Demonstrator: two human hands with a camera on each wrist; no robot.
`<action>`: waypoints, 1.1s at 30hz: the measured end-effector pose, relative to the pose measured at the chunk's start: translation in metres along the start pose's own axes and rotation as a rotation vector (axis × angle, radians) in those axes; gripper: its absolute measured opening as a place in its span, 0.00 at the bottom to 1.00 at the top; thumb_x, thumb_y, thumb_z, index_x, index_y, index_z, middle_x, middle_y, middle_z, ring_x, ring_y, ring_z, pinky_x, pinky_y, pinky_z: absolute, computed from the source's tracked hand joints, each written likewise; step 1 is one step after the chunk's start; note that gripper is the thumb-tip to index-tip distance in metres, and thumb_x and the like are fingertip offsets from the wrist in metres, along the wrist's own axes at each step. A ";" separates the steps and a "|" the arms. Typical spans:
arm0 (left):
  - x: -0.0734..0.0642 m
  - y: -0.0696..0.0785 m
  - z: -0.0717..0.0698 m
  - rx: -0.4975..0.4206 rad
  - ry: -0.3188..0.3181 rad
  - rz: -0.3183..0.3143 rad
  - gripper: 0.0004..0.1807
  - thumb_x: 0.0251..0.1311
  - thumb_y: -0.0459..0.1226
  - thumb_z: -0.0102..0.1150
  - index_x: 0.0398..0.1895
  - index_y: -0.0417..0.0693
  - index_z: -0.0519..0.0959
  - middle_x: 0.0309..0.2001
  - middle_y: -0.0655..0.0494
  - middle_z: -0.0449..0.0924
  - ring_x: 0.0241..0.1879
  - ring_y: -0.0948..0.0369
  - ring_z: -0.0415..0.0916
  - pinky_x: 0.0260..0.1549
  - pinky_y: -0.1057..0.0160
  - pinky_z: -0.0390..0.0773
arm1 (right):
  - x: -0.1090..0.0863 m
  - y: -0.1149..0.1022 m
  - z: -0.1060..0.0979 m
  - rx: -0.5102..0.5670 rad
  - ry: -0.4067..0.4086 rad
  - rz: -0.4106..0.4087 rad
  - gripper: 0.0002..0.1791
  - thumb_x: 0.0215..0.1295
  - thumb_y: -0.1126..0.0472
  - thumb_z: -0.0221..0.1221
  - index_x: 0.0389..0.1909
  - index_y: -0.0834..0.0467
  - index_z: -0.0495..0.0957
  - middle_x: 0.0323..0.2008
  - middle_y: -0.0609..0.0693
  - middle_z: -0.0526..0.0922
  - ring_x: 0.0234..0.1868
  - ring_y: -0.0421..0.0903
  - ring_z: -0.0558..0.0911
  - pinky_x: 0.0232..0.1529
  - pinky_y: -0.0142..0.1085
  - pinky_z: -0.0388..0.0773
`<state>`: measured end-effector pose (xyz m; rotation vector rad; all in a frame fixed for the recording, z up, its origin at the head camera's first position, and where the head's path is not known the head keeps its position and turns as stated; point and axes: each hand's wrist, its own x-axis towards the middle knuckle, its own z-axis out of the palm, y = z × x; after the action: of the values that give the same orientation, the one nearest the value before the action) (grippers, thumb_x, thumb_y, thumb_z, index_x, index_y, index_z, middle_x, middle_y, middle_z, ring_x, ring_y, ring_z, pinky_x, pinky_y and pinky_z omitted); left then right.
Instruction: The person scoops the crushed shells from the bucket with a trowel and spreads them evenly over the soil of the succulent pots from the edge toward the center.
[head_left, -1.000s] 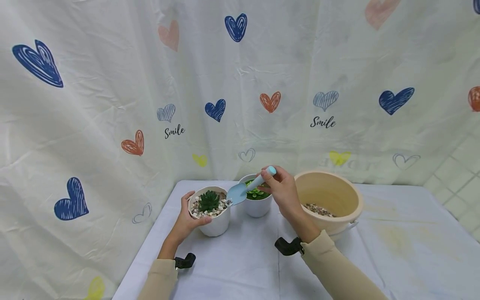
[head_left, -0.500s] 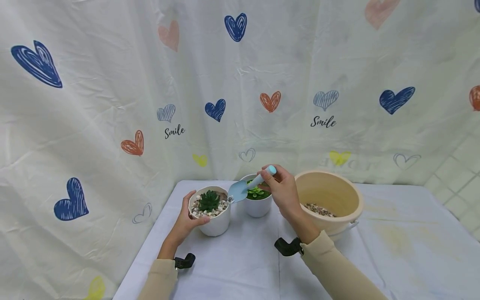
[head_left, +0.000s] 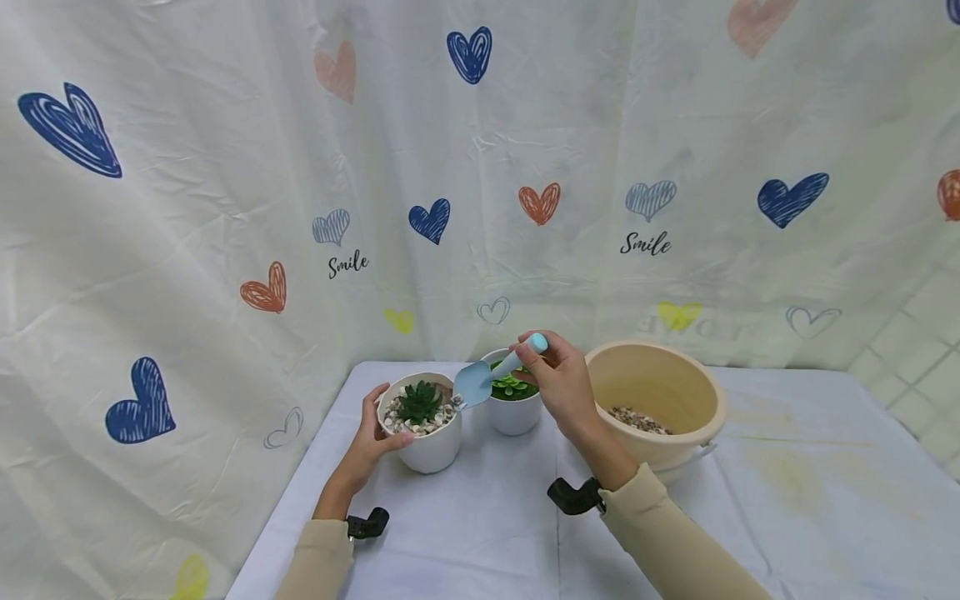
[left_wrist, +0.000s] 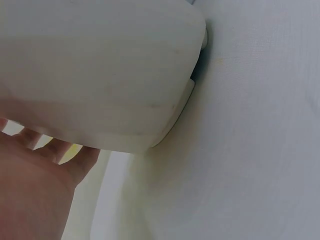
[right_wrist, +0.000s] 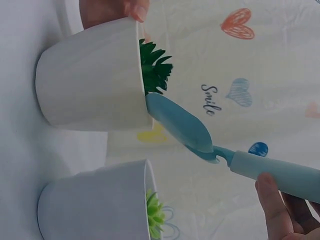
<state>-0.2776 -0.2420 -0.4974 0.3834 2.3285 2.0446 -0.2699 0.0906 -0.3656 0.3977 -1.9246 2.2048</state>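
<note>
My left hand (head_left: 369, 440) grips a white pot (head_left: 431, 454) at its left side, thumb at the front rim and fingers behind. A dark green succulent (head_left: 420, 402) stands in that pot among pale pebbles (head_left: 401, 422). With its handle pinched in my right hand (head_left: 562, 387), a light blue trowel (head_left: 474, 383) slopes down to the left. The trowel's tip meets the pot's right rim, with a few pebbles at it; the right wrist view shows the blade (right_wrist: 182, 122) at the rim too. In the left wrist view the pot's wall (left_wrist: 100, 85) fills the upper left.
Behind the trowel stands a second white pot (head_left: 513, 417) with a bright green plant (head_left: 512, 387). A beige bucket (head_left: 652, 358) with some small pebbles (head_left: 637, 419) in the bottom is at the right. White cloth covers the table (head_left: 480, 533); a heart-print curtain (head_left: 570, 125) hangs behind.
The trowel lifted slightly at the rim and then came back down a little to the left. My left hand keeps its grip on the pot, which stays in place.
</note>
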 end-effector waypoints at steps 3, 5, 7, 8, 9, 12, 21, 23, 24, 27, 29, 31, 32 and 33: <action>0.000 -0.001 0.000 -0.015 -0.015 0.003 0.54 0.60 0.37 0.66 0.81 0.61 0.41 0.79 0.47 0.52 0.76 0.47 0.57 0.68 0.61 0.65 | 0.000 0.000 0.000 0.001 -0.004 -0.002 0.13 0.73 0.64 0.60 0.53 0.67 0.77 0.54 0.68 0.82 0.49 0.43 0.86 0.49 0.44 0.86; 0.001 -0.001 -0.001 -0.027 -0.026 0.004 0.53 0.60 0.37 0.65 0.81 0.63 0.42 0.80 0.48 0.51 0.77 0.47 0.54 0.72 0.54 0.59 | -0.001 0.001 0.000 0.003 -0.012 -0.010 0.13 0.73 0.63 0.60 0.53 0.67 0.77 0.54 0.68 0.82 0.49 0.43 0.86 0.50 0.43 0.86; 0.001 -0.001 -0.001 -0.046 -0.032 0.003 0.52 0.60 0.37 0.65 0.81 0.66 0.43 0.81 0.49 0.49 0.79 0.47 0.49 0.75 0.47 0.52 | -0.001 0.001 0.000 0.004 -0.025 -0.021 0.13 0.73 0.63 0.60 0.53 0.67 0.77 0.54 0.68 0.82 0.49 0.43 0.86 0.49 0.41 0.86; 0.001 -0.002 -0.001 -0.053 -0.033 0.002 0.52 0.60 0.37 0.65 0.81 0.67 0.44 0.82 0.49 0.47 0.80 0.47 0.47 0.76 0.44 0.49 | -0.002 0.001 0.000 0.006 -0.035 -0.027 0.13 0.73 0.63 0.60 0.53 0.67 0.77 0.54 0.68 0.82 0.49 0.43 0.86 0.49 0.41 0.86; 0.000 -0.002 -0.001 -0.057 -0.035 0.001 0.52 0.60 0.37 0.65 0.81 0.69 0.44 0.82 0.50 0.46 0.81 0.48 0.44 0.76 0.42 0.46 | -0.002 0.001 0.000 0.004 -0.045 -0.035 0.14 0.73 0.63 0.60 0.53 0.67 0.76 0.54 0.68 0.82 0.50 0.43 0.86 0.50 0.40 0.86; 0.000 -0.001 0.000 -0.067 -0.040 -0.002 0.52 0.60 0.37 0.64 0.81 0.70 0.44 0.83 0.51 0.42 0.82 0.48 0.37 0.76 0.39 0.40 | -0.002 0.002 0.000 -0.002 -0.079 -0.055 0.15 0.73 0.65 0.60 0.55 0.69 0.75 0.54 0.70 0.81 0.49 0.44 0.85 0.51 0.42 0.85; 0.000 -0.003 -0.002 -0.052 -0.048 -0.009 0.51 0.62 0.37 0.59 0.81 0.67 0.40 0.82 0.47 0.46 0.79 0.50 0.49 0.73 0.56 0.58 | -0.004 0.005 0.001 -0.015 -0.122 -0.071 0.15 0.73 0.66 0.59 0.55 0.69 0.75 0.55 0.71 0.79 0.49 0.37 0.85 0.53 0.41 0.85; 0.001 -0.003 -0.002 -0.059 -0.042 -0.011 0.51 0.62 0.36 0.58 0.81 0.64 0.38 0.81 0.46 0.50 0.77 0.55 0.55 0.68 0.66 0.63 | -0.004 0.005 0.001 -0.007 -0.132 -0.079 0.15 0.73 0.66 0.59 0.55 0.68 0.75 0.55 0.72 0.79 0.50 0.38 0.85 0.52 0.37 0.85; 0.000 -0.003 -0.002 -0.065 -0.038 -0.011 0.51 0.62 0.36 0.58 0.81 0.62 0.38 0.81 0.46 0.51 0.75 0.58 0.58 0.66 0.70 0.64 | -0.004 0.005 0.001 -0.005 -0.138 -0.084 0.15 0.73 0.66 0.59 0.55 0.69 0.75 0.56 0.73 0.78 0.50 0.38 0.85 0.52 0.36 0.85; 0.001 -0.003 -0.002 -0.075 -0.040 -0.014 0.50 0.62 0.36 0.58 0.81 0.60 0.38 0.81 0.46 0.51 0.71 0.68 0.62 0.62 0.75 0.64 | -0.004 0.005 0.000 -0.003 -0.154 -0.097 0.15 0.73 0.65 0.59 0.55 0.69 0.76 0.56 0.74 0.78 0.51 0.39 0.85 0.54 0.41 0.84; 0.000 -0.003 -0.002 -0.082 -0.045 -0.016 0.49 0.63 0.36 0.57 0.81 0.60 0.39 0.81 0.47 0.50 0.70 0.72 0.62 0.62 0.77 0.64 | -0.004 0.005 0.000 -0.018 -0.166 -0.112 0.15 0.73 0.65 0.59 0.55 0.70 0.76 0.55 0.72 0.79 0.50 0.39 0.85 0.55 0.46 0.83; 0.001 -0.003 -0.002 -0.093 -0.050 -0.011 0.48 0.63 0.36 0.56 0.81 0.61 0.40 0.81 0.47 0.50 0.70 0.73 0.62 0.62 0.76 0.63 | -0.005 0.004 0.000 -0.039 -0.180 -0.133 0.15 0.73 0.66 0.58 0.55 0.69 0.76 0.54 0.70 0.80 0.49 0.40 0.85 0.55 0.48 0.83; 0.001 -0.003 -0.002 -0.098 -0.052 -0.008 0.48 0.64 0.36 0.56 0.81 0.61 0.40 0.81 0.48 0.49 0.70 0.72 0.61 0.63 0.76 0.63 | -0.005 0.004 0.000 -0.052 -0.188 -0.143 0.15 0.73 0.66 0.58 0.55 0.69 0.76 0.54 0.69 0.81 0.49 0.40 0.85 0.55 0.48 0.84; 0.001 -0.003 -0.002 -0.101 -0.054 -0.004 0.48 0.64 0.36 0.56 0.81 0.60 0.41 0.81 0.48 0.49 0.71 0.71 0.60 0.63 0.76 0.63 | -0.006 0.004 0.000 -0.063 -0.196 -0.154 0.14 0.73 0.66 0.58 0.55 0.69 0.76 0.54 0.69 0.81 0.48 0.40 0.85 0.55 0.46 0.84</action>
<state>-0.2792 -0.2444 -0.5001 0.4245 2.1835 2.1119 -0.2659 0.0906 -0.3711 0.7498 -1.9784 2.0695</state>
